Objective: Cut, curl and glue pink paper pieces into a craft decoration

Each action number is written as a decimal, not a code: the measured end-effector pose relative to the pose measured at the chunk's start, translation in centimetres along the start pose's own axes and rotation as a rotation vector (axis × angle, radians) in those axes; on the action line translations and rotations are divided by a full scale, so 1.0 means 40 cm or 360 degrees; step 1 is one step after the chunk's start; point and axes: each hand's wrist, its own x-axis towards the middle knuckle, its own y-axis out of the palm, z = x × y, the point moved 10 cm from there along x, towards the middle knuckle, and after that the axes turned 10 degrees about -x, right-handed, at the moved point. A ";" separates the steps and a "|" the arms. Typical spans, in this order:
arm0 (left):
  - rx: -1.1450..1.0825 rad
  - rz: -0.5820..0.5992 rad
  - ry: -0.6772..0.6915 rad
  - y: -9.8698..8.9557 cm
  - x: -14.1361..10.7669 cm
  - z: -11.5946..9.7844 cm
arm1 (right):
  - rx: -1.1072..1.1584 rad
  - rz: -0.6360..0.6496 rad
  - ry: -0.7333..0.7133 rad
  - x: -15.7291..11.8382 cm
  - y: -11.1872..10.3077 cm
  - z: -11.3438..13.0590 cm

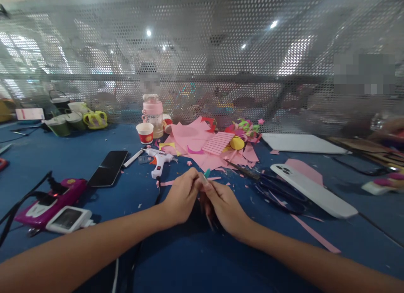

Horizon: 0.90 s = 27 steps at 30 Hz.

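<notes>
My left hand (184, 196) and my right hand (225, 204) meet above the middle of the blue table, their fingers pinched together. Between the fingertips a small teal piece (207, 173) sticks out; most of it is hidden, so its kind does not show. Just beyond my left hand lies a white hot glue gun (158, 159) with an orange trigger. A heap of pink paper (192, 137) with cut scraps spreads behind both hands. To the right of my right hand, dark-handled scissors (279, 194) lie with their blades toward the heap.
On the right, a white phone (312, 190) rests partly over pink paper. A black phone (109, 168) and a purple power strip (53, 202) with cords lie left. Paper cups (145, 133) and a pink-lidded bottle (153, 116) stand before a perforated metal screen (195, 53).
</notes>
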 end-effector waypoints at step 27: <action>0.0196 -0.0220 0.0102 -0.037 -0.007 -0.018 | 0.0826 0.0139 0.0281 0.006 0.042 -0.040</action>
